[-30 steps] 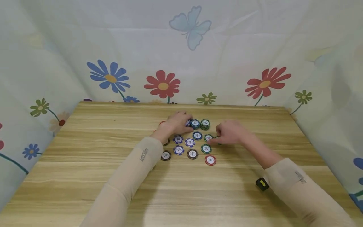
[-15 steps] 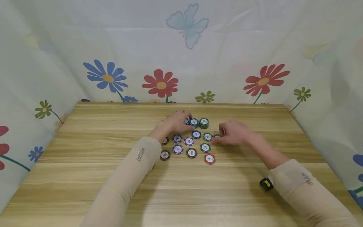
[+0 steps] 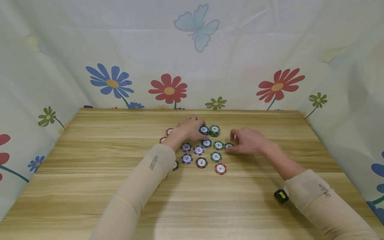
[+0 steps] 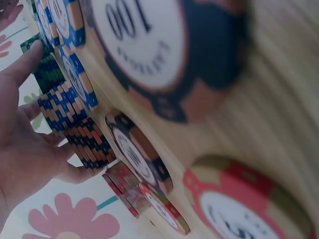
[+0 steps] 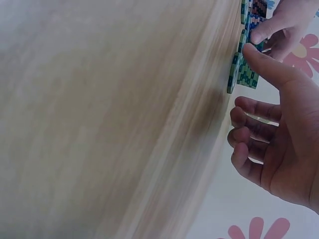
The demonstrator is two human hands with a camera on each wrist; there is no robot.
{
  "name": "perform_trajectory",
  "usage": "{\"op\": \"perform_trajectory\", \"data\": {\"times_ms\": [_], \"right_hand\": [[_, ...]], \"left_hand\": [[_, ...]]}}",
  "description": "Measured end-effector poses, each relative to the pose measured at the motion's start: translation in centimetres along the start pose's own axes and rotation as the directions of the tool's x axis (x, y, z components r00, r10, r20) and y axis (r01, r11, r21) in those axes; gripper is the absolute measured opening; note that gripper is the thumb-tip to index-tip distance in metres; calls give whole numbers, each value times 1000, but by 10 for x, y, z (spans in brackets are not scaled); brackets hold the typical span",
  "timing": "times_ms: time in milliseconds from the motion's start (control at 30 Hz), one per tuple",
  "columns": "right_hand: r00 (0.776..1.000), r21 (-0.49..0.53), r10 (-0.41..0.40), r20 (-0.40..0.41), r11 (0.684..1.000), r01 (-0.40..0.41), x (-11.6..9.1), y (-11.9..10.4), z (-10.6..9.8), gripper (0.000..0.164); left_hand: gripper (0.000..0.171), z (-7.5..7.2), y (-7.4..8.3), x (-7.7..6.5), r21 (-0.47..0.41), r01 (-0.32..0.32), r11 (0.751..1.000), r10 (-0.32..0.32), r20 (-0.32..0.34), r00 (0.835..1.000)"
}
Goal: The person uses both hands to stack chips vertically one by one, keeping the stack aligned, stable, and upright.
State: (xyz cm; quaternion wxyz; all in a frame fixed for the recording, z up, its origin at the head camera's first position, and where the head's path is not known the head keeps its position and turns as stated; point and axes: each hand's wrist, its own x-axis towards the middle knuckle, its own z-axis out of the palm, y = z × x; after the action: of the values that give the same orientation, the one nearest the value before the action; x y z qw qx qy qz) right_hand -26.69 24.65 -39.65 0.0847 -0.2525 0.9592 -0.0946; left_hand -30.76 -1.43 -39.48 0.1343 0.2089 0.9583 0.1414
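My left hand [image 3: 192,129] is at the row of poker chip stacks, its thumb in front of a dark blue stack [image 3: 204,130] and a finger behind it, gripping there. In the left wrist view its other fingers reach behind the blue stack [image 4: 62,107] and the black stack [image 4: 89,149]. A green stack [image 3: 214,130] stands just to the right. My right hand [image 3: 247,140] rests its thumb at a flat green chip [image 3: 229,146]. The right wrist view has its fingers [image 5: 254,124] loosely bent, apart from that chip [image 5: 234,69].
Flat chips lie in front of the stacks: green [image 3: 216,156], blue [image 3: 186,158], black [image 3: 201,162] and red [image 3: 220,168]. More red chips [image 3: 163,140] are left of my left hand. A small black object with a yellow mark [image 3: 281,196] is by the right sleeve. Printed cloth surrounds the wooden table [image 3: 90,150].
My left hand has slid right along the stacks, from beside the dark blue one to around it, uncovering red chips. My right index finger has lifted away from the thumb.
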Motion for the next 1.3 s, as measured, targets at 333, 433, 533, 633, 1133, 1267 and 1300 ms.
{"op": "perform_trajectory", "data": {"times_ms": [333, 433, 533, 633, 1133, 1267, 1300], "right_hand": [[999, -5, -51, 9, 999, 51, 0, 1, -2, 48], [998, -6, -69, 13, 998, 69, 0, 0, -2, 46], [997, -14, -82, 15, 997, 82, 1, 0, -2, 44], [996, -21, -91, 17, 996, 91, 2, -1, -2, 42], [996, -20, -76, 35, 997, 77, 5, -3, -1, 35], [997, -23, -73, 40, 997, 74, 4, -5, 0, 33], [996, -24, -75, 39, 997, 76, 4, -5, 1, 33]], "left_hand": [[59, 4, 8, 5, -13, -39, 999, 39, -13, 999], [57, 5, 11, 7, 4, -34, 999, 34, -26, 999], [57, 6, 14, 9, 34, -42, 999, 44, -38, 998], [56, 8, 16, 11, 67, -53, 996, 56, -49, 997], [59, 14, 19, 18, 128, -36, 991, 46, -73, 996], [60, 14, 18, 17, 129, -33, 991, 42, -73, 996], [60, 15, 18, 17, 129, -33, 991, 42, -73, 996]]}}
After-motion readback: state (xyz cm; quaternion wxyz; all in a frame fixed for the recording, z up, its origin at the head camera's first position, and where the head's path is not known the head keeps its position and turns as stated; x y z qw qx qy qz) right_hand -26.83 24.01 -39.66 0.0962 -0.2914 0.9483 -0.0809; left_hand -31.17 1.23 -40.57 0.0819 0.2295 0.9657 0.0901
